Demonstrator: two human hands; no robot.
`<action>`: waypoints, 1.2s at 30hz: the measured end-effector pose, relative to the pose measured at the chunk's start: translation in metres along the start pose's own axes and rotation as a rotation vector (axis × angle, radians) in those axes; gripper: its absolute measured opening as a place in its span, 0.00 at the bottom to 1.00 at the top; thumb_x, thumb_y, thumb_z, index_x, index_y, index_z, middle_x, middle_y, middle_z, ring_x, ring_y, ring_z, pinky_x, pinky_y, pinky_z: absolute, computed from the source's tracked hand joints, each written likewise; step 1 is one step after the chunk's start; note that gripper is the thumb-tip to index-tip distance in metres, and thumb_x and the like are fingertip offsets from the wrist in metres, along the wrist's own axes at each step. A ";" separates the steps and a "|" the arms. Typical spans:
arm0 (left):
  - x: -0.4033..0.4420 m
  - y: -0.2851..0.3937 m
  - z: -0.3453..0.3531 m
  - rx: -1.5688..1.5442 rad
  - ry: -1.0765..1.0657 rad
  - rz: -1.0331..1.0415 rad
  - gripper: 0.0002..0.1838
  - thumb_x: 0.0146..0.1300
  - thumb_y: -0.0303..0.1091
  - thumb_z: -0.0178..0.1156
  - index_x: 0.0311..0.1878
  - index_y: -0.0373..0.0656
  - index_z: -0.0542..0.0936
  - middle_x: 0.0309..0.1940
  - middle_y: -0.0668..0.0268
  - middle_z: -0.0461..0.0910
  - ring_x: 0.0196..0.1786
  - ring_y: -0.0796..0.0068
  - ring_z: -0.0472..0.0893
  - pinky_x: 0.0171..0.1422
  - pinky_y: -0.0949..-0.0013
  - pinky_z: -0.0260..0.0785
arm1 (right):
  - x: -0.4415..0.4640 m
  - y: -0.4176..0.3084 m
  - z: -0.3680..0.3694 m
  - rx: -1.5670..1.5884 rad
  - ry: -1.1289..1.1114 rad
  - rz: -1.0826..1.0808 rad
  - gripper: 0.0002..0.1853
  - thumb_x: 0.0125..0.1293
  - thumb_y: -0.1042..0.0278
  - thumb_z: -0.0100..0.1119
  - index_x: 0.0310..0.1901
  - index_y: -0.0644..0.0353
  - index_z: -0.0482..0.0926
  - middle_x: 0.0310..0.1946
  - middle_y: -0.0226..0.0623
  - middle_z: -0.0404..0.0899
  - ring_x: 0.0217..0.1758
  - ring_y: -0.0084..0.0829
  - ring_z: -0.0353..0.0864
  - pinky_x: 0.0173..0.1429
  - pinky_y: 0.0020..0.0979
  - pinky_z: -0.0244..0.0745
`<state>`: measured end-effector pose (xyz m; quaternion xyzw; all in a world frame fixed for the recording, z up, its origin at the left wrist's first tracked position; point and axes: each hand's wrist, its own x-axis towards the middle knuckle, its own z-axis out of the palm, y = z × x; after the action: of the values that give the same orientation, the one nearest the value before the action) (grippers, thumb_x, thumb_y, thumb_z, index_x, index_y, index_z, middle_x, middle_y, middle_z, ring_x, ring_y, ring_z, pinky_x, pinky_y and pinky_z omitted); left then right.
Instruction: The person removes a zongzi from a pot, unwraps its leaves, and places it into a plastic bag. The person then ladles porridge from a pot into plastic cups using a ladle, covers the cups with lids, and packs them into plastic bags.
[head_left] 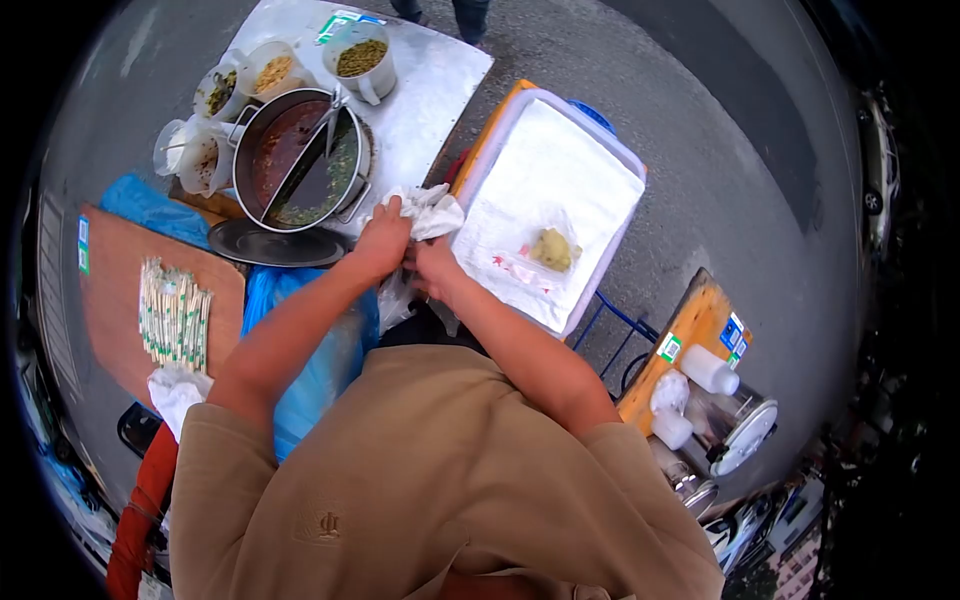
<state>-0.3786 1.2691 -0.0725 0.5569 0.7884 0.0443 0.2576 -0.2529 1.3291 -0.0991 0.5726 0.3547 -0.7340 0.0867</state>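
Close together at the table's near corner, both my hands are closed. My left hand [384, 238] has its fingers round a crumpled white cloth [432, 212]. Just below the cloth, my right hand [436, 266] has bent fingers, and what they grip is hidden. Clear plastic [397, 300] hangs under the hands. Left of them stands a divided metal pot [236, 170] holding red sauce and a dark green-flecked liquid, with tongs [335, 115] resting across its divider. To the right, a clear bag with a yellowish lump of food [551, 250] lies on a white cloth-covered box [590, 165].
Pitchers of toppings [372, 82] stand behind the pot. A dark lid [270, 245] leans before it. Wrapped chopsticks [175, 315] lie on a brown board [110, 300]. Cups [709, 370] and metal canisters [745, 430] stand at right. A person's legs [470, 18] show beyond the table.
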 end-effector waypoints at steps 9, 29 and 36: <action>0.031 -0.016 0.048 0.233 -0.413 -0.132 0.20 0.60 0.34 0.66 0.55 0.37 0.83 0.54 0.51 0.77 0.60 0.49 0.78 0.57 0.50 0.79 | -0.108 0.022 -0.119 -0.924 0.314 -0.897 0.18 0.62 0.74 0.67 0.54 0.59 0.78 0.47 0.44 0.78 0.40 0.43 0.84 0.43 0.42 0.80; 0.108 0.182 -0.032 -0.463 0.402 0.545 0.06 0.68 0.30 0.61 0.45 0.40 0.83 0.41 0.53 0.83 0.46 0.54 0.82 0.49 0.55 0.73 | -0.152 0.016 -0.220 -0.560 0.696 -1.133 0.05 0.67 0.74 0.63 0.43 0.61 0.83 0.41 0.42 0.79 0.46 0.43 0.78 0.49 0.39 0.75; 0.059 0.213 -0.057 -0.961 -0.187 0.281 0.09 0.74 0.34 0.59 0.43 0.37 0.81 0.36 0.68 0.81 0.39 0.82 0.77 0.44 0.73 0.72 | -0.177 -0.014 -0.249 -0.542 0.888 -1.201 0.05 0.68 0.75 0.64 0.44 0.60 0.86 0.36 0.37 0.80 0.43 0.39 0.78 0.47 0.36 0.75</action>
<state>-0.2373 1.4148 0.0311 0.4777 0.5701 0.3859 0.5458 -0.0082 1.4449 0.0434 0.4814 0.7706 -0.2466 -0.3371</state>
